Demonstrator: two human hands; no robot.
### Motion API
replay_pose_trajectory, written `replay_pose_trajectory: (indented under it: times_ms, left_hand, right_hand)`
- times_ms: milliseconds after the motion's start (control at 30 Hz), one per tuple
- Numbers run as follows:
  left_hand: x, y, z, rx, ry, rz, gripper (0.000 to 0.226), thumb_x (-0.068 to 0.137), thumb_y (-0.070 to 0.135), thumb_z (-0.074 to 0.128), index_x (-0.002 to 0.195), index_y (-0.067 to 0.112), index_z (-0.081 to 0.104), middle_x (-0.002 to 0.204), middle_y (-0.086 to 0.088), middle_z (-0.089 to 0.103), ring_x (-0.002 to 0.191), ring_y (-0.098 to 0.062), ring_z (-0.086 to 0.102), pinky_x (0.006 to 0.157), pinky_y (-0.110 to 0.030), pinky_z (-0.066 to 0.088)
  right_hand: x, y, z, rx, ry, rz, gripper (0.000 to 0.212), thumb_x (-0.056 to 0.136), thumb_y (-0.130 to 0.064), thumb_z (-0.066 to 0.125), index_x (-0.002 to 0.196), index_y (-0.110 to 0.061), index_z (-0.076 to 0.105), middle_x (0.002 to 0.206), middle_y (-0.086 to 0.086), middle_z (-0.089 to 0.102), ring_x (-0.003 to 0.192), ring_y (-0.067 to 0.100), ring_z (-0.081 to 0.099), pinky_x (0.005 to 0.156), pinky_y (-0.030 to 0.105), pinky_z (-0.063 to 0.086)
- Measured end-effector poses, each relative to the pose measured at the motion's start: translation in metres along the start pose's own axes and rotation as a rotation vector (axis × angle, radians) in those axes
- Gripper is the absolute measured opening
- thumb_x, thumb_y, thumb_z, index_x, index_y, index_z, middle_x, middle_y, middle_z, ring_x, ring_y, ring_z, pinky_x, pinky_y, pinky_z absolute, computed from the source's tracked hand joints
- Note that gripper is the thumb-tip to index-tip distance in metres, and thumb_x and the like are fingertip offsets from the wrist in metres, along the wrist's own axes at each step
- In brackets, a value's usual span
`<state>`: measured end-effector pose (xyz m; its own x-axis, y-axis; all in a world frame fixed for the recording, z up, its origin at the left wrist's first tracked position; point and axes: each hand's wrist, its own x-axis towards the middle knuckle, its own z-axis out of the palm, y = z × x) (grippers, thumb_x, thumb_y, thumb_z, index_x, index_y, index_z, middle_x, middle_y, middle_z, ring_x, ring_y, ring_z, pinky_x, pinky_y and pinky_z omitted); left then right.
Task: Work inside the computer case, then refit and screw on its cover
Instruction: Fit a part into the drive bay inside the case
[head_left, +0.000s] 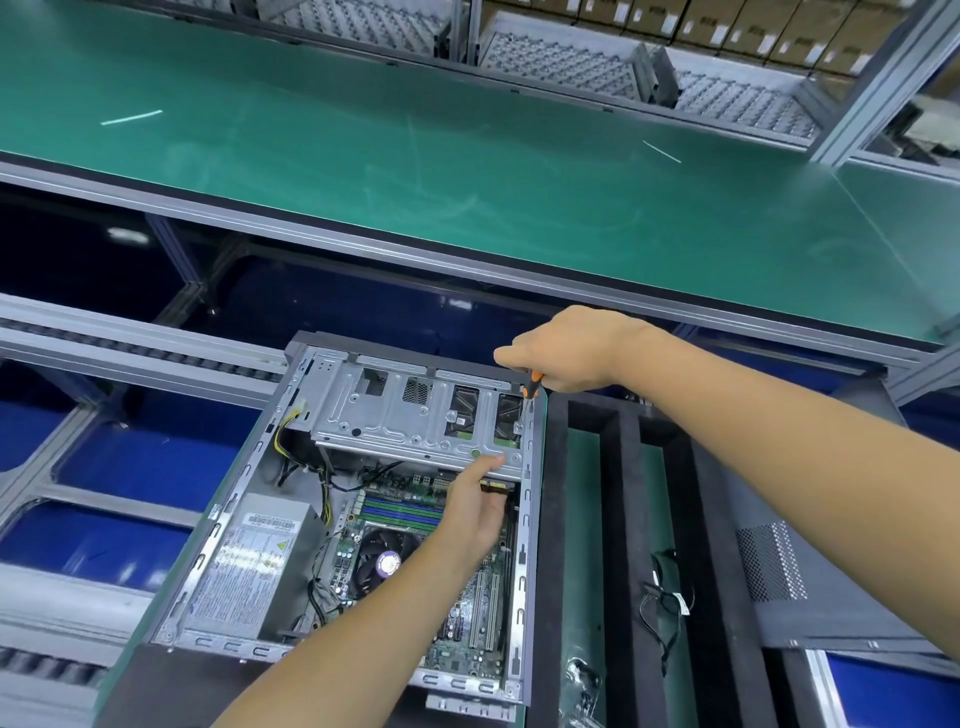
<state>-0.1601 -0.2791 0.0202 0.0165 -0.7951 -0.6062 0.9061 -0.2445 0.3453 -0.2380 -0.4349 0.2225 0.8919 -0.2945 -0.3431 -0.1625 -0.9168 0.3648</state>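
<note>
— Steel everywhere: computer case lying open on its side, bare grey sheet metal, slotted rim, stamped drive cage with round holes and rectangular cut-outs across the far end.

— And inside?

— Green motherboard with long pale slots, striped memory sticks, round black fan with a purple hub. Boxy silver power supply at the left, covered by a white label; print too small to read, only a yellow warning triangle made out. Yellow and black wires looping beside the cage.

— Hands?

— Left hand reaching in from below, palm down, fingers extended and touching the cage's near edge, thumb side over a small dark-and-gold part; whether gripping it, cannot tell. Right hand stretched across from the right, fist clenched round an orange-and-black screwdriver, tip pointing down at the case's far right corner.

— Cover?

— Off the case: dark grey perforated panel lying flat at the right, under the right forearm, beyond a black foam tray of long troughs holding a black cable.

— Surroundings?

— Smooth green conveyor mat beyond, aluminium framing, blue panels below.
</note>
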Motion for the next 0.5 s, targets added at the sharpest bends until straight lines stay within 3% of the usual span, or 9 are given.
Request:
replay_pose_trajectory:
  times_ms: [133, 233, 267, 367, 433, 500]
  left_hand:
    - [0.0078, -0.0035, -0.0052, 0.020, 0.026, 0.018, 0.012, 0.085, 0.000, 0.067, 0.087, 0.011, 0.062, 0.091, -0.013, 0.070, 0.075, -0.025, 0.070, 0.073, -0.035, 0.061]
    - [0.0087, -0.0037, -0.0057, 0.039, 0.025, 0.029, 0.012, 0.084, -0.001, 0.066, 0.083, 0.011, 0.065, 0.091, -0.012, 0.068, 0.082, -0.026, 0.066, 0.104, -0.042, 0.051]
    - [0.0090, -0.0039, -0.0058, 0.041, 0.019, 0.030, 0.012, 0.084, -0.001, 0.066, 0.082, 0.010, 0.065, 0.091, -0.012, 0.069, 0.083, -0.026, 0.065, 0.108, -0.044, 0.047]
    - [0.0090, -0.0026, -0.0061, 0.034, 0.004, 0.034, 0.012, 0.084, -0.002, 0.066, 0.085, 0.010, 0.065, 0.090, -0.012, 0.069, 0.081, -0.026, 0.067, 0.100, -0.042, 0.053]
    - [0.0086, -0.0024, -0.0057, 0.039, -0.003, 0.037, 0.012, 0.085, -0.002, 0.065, 0.090, 0.009, 0.063, 0.092, -0.012, 0.069, 0.081, -0.025, 0.067, 0.092, -0.039, 0.057]
    - [0.0094, -0.0041, -0.0057, 0.033, 0.003, 0.036, 0.014, 0.085, -0.002, 0.065, 0.095, 0.007, 0.063, 0.096, -0.013, 0.068, 0.085, -0.027, 0.066, 0.102, -0.042, 0.053]
  right_hand:
    - [0.0005, 0.0024, -0.0020, 0.019, -0.001, 0.024, 0.019, 0.089, -0.021, 0.056, 0.087, -0.022, 0.037, 0.063, -0.003, 0.046, 0.050, 0.017, 0.036, 0.048, 0.031, 0.023]
    - [0.0044, 0.0006, -0.0051, 0.007, -0.075, 0.101, 0.032, 0.095, -0.041, 0.054, 0.074, -0.019, 0.043, 0.062, -0.003, 0.047, 0.052, 0.017, 0.038, 0.049, 0.031, 0.024]
    - [0.0060, -0.0001, -0.0054, -0.011, -0.101, 0.131, 0.036, 0.096, -0.045, 0.051, 0.073, -0.019, 0.045, 0.064, -0.002, 0.049, 0.053, 0.017, 0.040, 0.049, 0.030, 0.026]
    - [0.0071, -0.0013, -0.0056, -0.045, -0.095, 0.181, 0.031, 0.097, -0.046, 0.051, 0.086, -0.017, 0.049, 0.068, -0.002, 0.052, 0.054, 0.016, 0.042, 0.049, 0.030, 0.027]
    - [0.0041, -0.0018, -0.0032, -0.022, -0.047, 0.131, 0.028, 0.094, -0.039, 0.056, 0.103, -0.021, 0.036, 0.063, -0.007, 0.046, 0.052, 0.016, 0.041, 0.048, 0.030, 0.025]
    - [0.0008, -0.0030, -0.0030, -0.036, -0.030, 0.029, 0.033, 0.092, -0.029, 0.054, 0.111, -0.027, 0.027, 0.062, -0.005, 0.044, 0.051, 0.019, 0.042, 0.048, 0.030, 0.026]
